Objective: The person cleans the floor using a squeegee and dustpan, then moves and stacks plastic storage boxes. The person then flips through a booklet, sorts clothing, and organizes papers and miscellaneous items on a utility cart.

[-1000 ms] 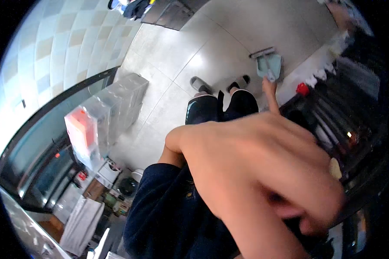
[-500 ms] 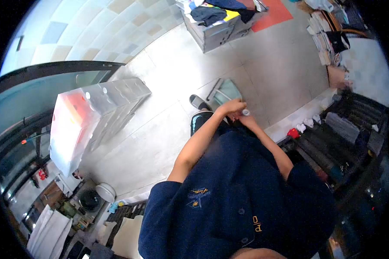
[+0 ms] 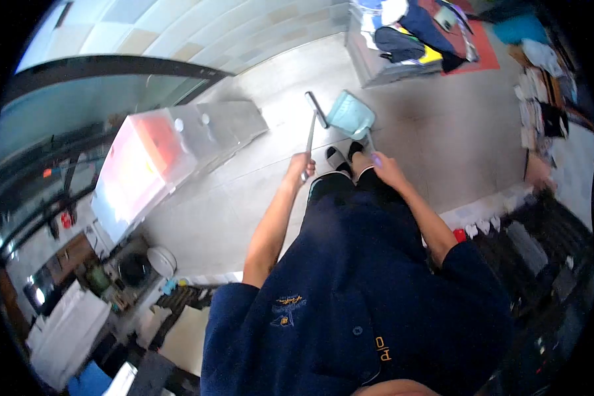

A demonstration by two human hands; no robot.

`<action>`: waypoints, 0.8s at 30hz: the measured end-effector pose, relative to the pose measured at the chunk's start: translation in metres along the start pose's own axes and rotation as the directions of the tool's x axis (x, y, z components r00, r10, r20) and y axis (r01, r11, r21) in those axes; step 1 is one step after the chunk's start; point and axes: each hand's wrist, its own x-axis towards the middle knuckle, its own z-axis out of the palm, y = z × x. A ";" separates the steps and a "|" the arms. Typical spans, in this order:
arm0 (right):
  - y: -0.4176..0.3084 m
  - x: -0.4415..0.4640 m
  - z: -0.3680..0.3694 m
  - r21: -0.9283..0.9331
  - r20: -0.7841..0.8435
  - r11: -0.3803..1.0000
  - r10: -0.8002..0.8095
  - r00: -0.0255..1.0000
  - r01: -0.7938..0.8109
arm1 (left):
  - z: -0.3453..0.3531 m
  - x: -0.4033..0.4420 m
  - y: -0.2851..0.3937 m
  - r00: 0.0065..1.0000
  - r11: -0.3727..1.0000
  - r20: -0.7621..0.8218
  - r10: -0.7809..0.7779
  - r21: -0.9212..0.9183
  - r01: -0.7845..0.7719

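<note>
Where the frame is read from left to right, translucent drawers (image 3: 142, 165) stand at the left, with a white basin (image 3: 162, 262) below and to their right, and pale cloth (image 3: 72, 323) hangs in the lower left corner. Left of centre, the left hand (image 3: 298, 170) is closed around the handle of a broom (image 3: 310, 135); the shaft runs upward to a dark, bar-shaped head (image 3: 317, 109), set obliquely above the hand. Just beside that head, at upper centre, is the pale blue-green dustpan (image 3: 351, 113), its handle directed down and to the right. Below the pan are two slippers (image 3: 337, 160), worn on the person's feet. Right of centre, the right hand (image 3: 391, 173) grips the dustpan's handle, its fingers wrapped about the end. At upper right, a grey box (image 3: 402, 72) bears a heap of clothes (image 3: 401, 45), with a red mat (image 3: 485, 56) beside it on the floor (image 3: 442, 145).

Stage shown: both implements are in hand, broom and pan separately held, the broom's head outside the pan. Contact between the head and the floor cannot be determined. No debris can be made out in the pan; the amount done or left therefore cannot be judged.
</note>
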 end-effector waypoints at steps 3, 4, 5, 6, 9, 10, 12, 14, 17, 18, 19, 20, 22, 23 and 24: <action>0.023 0.025 -0.006 -0.057 -0.129 0.997 -0.066 0.989 0.059 | -0.019 -0.001 0.037 0.986 0.971 -0.091 0.141 0.204 -0.120; 0.032 0.035 -0.008 -0.061 -0.096 0.994 -0.091 0.991 0.085 | -0.017 -0.003 0.051 0.970 0.952 -0.140 0.197 0.264 -0.155; 0.048 0.043 -0.007 -0.014 -0.151 0.996 -0.094 0.984 0.093 | -0.017 0.004 0.061 0.960 0.949 -0.174 0.219 0.265 -0.168; 0.048 0.052 -0.007 0.038 -0.212 0.995 -0.086 0.974 0.096 | -0.019 0.016 0.073 0.950 0.945 -0.203 0.238 0.275 -0.177; 0.038 0.060 -0.022 0.128 -0.110 0.974 0.201 0.973 -0.186 | -0.029 0.060 0.103 0.921 0.925 -0.256 0.294 0.320 -0.207; 0.031 0.062 -0.026 0.125 -0.109 0.972 0.211 0.971 -0.197 | -0.032 0.075 0.116 0.899 0.921 -0.316 0.303 0.339 -0.191; 0.025 0.066 -0.028 0.024 -0.158 0.986 0.165 0.974 -0.163 | -0.040 0.103 0.144 0.863 0.911 -0.337 0.377 0.305 -0.279; 0.020 0.074 -0.024 0.054 -0.176 0.980 0.200 0.964 -0.193 | -0.053 0.128 0.171 0.874 0.886 -0.279 0.398 0.364 -0.288; 0.032 0.073 -0.005 0.066 -0.247 0.977 0.211 0.946 -0.201 | -0.061 0.163 0.210 0.906 0.975 -0.360 0.223 0.068 -0.213; 0.034 0.079 0.001 0.047 -0.298 0.984 0.176 0.938 -0.170 | -0.066 0.180 0.219 0.906 0.979 -0.386 0.173 -0.037 -0.202; 0.038 0.079 0.005 0.050 -0.298 0.980 0.198 0.934 -0.192 | -0.069 0.197 0.227 0.924 0.972 -0.364 0.117 -0.148 -0.182; 0.039 0.075 0.009 0.064 -0.282 0.964 0.266 0.922 -0.259 | -0.073 0.220 0.231 0.939 0.954 -0.339 0.058 -0.257 -0.152; 0.033 0.066 0.017 0.076 -0.284 0.934 0.357 0.890 -0.350 | -0.080 0.246 0.235 0.979 0.992 -0.188 0.073 -0.085 -0.090; 0.029 0.063 0.018 0.056 -0.256 0.884 0.461 0.849 -0.464 | -0.075 0.256 0.233 0.951 0.990 -0.289 0.107 0.117 -0.076; 0.025 0.059 0.019 0.035 -0.228 0.821 0.561 0.796 -0.569 | -0.070 0.264 0.231 0.912 0.949 -0.376 0.164 0.313 -0.042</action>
